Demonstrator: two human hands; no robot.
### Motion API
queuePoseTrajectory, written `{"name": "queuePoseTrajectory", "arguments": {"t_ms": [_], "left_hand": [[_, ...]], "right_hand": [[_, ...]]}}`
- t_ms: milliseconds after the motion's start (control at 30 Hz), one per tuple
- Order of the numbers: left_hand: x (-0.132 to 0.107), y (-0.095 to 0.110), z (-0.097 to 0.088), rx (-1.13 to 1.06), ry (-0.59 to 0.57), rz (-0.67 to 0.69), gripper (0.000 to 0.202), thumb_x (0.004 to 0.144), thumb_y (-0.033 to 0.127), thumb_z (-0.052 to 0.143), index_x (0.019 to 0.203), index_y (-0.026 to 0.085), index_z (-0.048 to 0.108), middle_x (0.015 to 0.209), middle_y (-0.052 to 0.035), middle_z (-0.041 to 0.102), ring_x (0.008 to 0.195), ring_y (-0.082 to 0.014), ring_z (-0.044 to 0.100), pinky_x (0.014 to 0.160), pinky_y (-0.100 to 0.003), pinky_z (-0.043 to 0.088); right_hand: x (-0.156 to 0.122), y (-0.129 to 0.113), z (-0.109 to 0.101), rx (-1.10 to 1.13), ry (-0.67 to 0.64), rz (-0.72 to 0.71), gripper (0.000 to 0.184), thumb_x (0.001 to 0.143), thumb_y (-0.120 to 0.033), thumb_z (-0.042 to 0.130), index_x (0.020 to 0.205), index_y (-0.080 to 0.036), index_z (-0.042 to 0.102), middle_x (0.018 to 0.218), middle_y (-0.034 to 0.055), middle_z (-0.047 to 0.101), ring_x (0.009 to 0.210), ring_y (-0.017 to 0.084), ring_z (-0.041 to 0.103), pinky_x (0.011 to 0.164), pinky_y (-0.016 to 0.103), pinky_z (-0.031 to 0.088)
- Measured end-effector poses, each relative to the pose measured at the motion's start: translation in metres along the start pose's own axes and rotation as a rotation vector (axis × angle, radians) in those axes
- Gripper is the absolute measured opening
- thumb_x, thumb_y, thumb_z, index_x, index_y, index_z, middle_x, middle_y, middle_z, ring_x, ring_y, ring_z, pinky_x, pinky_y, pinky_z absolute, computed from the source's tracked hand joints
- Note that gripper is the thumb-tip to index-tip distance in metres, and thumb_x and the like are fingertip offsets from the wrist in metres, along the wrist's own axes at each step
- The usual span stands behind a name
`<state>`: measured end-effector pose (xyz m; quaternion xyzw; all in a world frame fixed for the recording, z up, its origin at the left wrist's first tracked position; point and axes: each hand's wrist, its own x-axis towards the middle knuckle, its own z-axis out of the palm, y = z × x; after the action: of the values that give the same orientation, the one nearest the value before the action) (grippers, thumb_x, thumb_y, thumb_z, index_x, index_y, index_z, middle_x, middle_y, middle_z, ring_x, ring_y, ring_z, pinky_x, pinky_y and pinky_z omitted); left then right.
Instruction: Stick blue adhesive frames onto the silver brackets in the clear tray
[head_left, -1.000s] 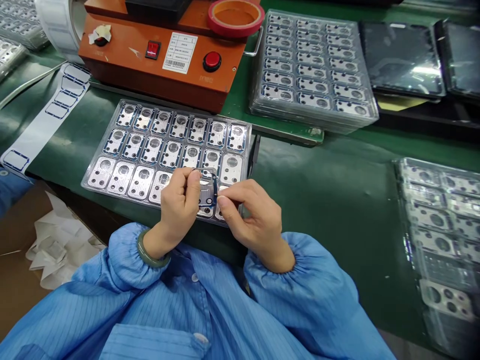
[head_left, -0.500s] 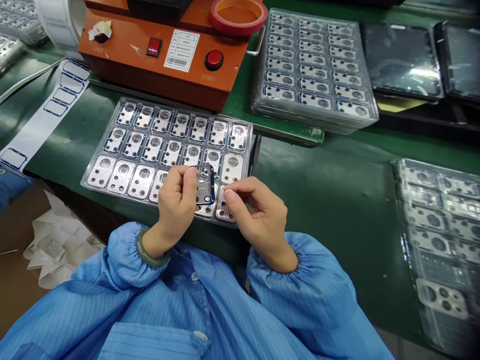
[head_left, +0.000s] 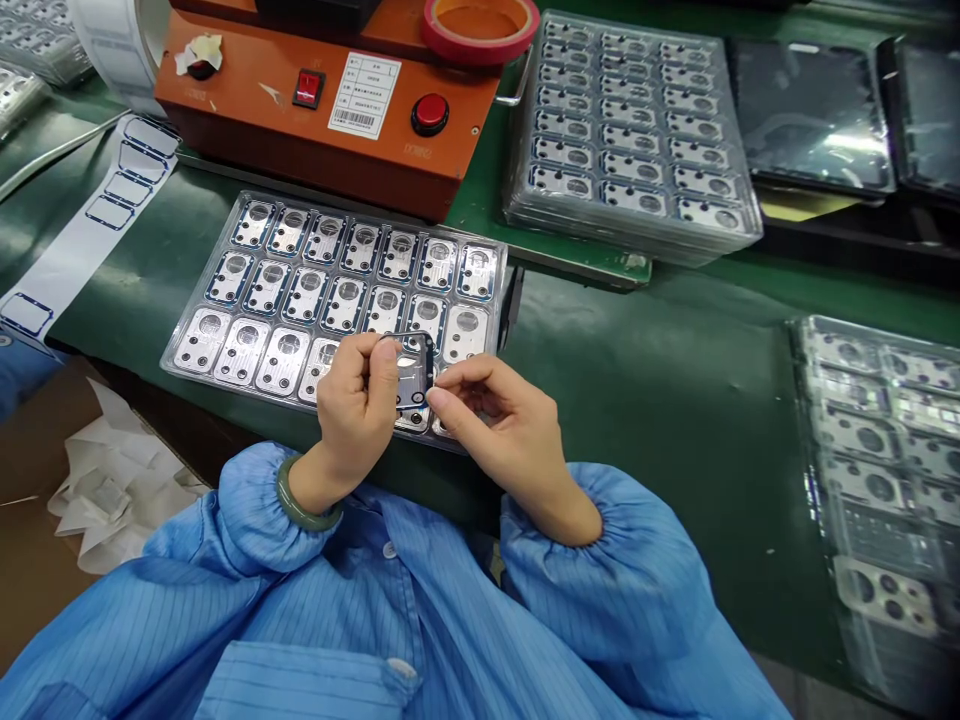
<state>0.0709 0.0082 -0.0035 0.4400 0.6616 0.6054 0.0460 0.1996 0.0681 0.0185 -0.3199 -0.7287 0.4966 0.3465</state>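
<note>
Between the thumb and curled fingers of my left hand (head_left: 358,395) is a small silver metal plate (head_left: 409,380) with a dark blue-black border strip. It is held up over the front right of a clear plastic tray (head_left: 169,350). My right hand (head_left: 502,410) is closed in a pinch, thumb and index fingertips at the plate's right edge by its lower corner. The tray holds rows of similar plates with round holes. Blue borders show on the plates in the back rows, while several front-row plates are plain silver. My hands hide part of the front row.
Behind the tray stands an orange machine (head_left: 300,140) with red buttons and a tape roll (head_left: 480,50) on top. A liner strip (head_left: 75,240) with blue frames lies left. Stacked trays (head_left: 637,225) stand back right, another tray (head_left: 821,480) far right. A box (head_left: 30,440) holds white scraps.
My right hand has moved left, bringing its pinched fingertips to the edge of the plate. The plate in my left hand has shifted slightly right. The tray stays in place.
</note>
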Motion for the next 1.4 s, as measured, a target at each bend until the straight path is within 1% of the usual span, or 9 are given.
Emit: {"name": "queuePoseTrajectory", "arguments": {"t_ms": [100,200,333,433,600,800,1000,1167,1400], "left_hand": [[0.0002,0.0009,0.0008,0.033,-0.007,0.034,0.018,0.095,0.028,0.046,0.085,0.018,0.057,0.068,0.0026,0.057,0.051,-0.0058,0.05,0.049,-0.018,0.042],[0.0015,0.0014,0.0013,0.039,-0.03,0.029,0.018,0.095,0.029,0.046,0.084,0.018,0.057,0.066,0.0032,0.055,0.049,-0.0058,0.048,0.049,-0.018,0.041],[0.0048,0.0021,0.0017,0.031,-0.05,-0.004,0.021,0.095,0.031,0.045,0.083,0.018,0.056,0.065,0.0028,0.054,0.05,-0.0064,0.048,0.047,-0.018,0.04],[0.0067,0.0035,0.0017,0.006,-0.055,-0.022,0.024,0.095,0.034,0.045,0.081,0.018,0.055,0.063,0.0031,0.053,0.048,-0.0064,0.047,0.046,-0.018,0.04],[0.0072,0.0042,0.0014,-0.047,-0.094,-0.091,0.026,0.095,0.038,0.045,0.081,0.019,0.054,0.057,0.0056,0.046,0.043,-0.0059,0.043,0.043,-0.02,0.039],[0.0075,0.0027,0.0017,-0.085,-0.117,-0.145,0.027,0.094,0.04,0.046,0.079,0.019,0.053,0.057,0.0063,0.043,0.042,-0.0057,0.041,0.042,-0.02,0.038],[0.0076,0.0019,0.0013,-0.1,-0.129,-0.174,0.026,0.094,0.04,0.046,0.08,0.019,0.053,0.056,0.0062,0.043,0.043,-0.006,0.042,0.044,-0.021,0.039],[0.0076,0.0014,0.0012,-0.109,-0.126,-0.177,0.026,0.094,0.039,0.047,0.08,0.019,0.054,0.057,0.0063,0.042,0.043,-0.0059,0.042,0.043,-0.02,0.039],[0.0088,0.0034,0.0004,-0.133,-0.131,-0.19,0.026,0.094,0.039,0.046,0.08,0.019,0.054,0.055,0.0066,0.042,0.041,-0.0058,0.042,0.041,-0.02,0.039]], "right_hand": [[0.0001,-0.0001,-0.0007,-0.015,0.003,0.015,0.007,0.08,-0.023,0.067,0.077,-0.019,0.062,0.068,-0.0015,0.06,0.056,0.01,0.055,0.051,0.023,0.047],[-0.0001,-0.0007,-0.0018,0.022,-0.037,0.067,0.006,0.079,-0.022,0.066,0.076,-0.018,0.063,0.065,-0.0018,0.059,0.054,0.009,0.054,0.05,0.022,0.045],[0.001,-0.0039,-0.0051,0.119,-0.087,0.179,0.011,0.077,-0.027,0.069,0.075,-0.017,0.065,0.059,-0.0026,0.057,0.05,0.008,0.05,0.046,0.02,0.042],[0.0031,-0.0073,-0.0077,0.151,-0.103,0.247,0.014,0.076,-0.03,0.072,0.073,-0.017,0.067,0.059,-0.002,0.058,0.049,0.008,0.049,0.046,0.02,0.041],[0.0062,-0.0087,-0.009,0.181,-0.079,0.295,0.01,0.073,-0.026,0.073,0.071,-0.018,0.069,0.061,-0.002,0.061,0.05,0.007,0.049,0.045,0.018,0.04],[0.0075,-0.0042,-0.0078,0.176,-0.046,0.303,0.007,0.071,-0.025,0.074,0.073,-0.019,0.07,0.062,-0.0019,0.062,0.049,0.007,0.05,0.045,0.019,0.041],[0.0072,-0.0009,-0.0063,0.166,-0.033,0.289,0.009,0.072,-0.026,0.074,0.074,-0.019,0.069,0.059,-0.0026,0.06,0.049,0.007,0.05,0.045,0.019,0.042],[0.0072,-0.0027,-0.005,0.14,-0.024,0.271,0.008,0.073,-0.025,0.072,0.074,-0.019,0.068,0.058,-0.0031,0.057,0.048,0.008,0.049,0.045,0.02,0.041],[0.0058,-0.0015,-0.0029,0.073,0.001,0.181,0.005,0.075,-0.022,0.07,0.074,-0.02,0.067,0.058,-0.0039,0.057,0.049,0.007,0.048,0.046,0.02,0.041]]}}
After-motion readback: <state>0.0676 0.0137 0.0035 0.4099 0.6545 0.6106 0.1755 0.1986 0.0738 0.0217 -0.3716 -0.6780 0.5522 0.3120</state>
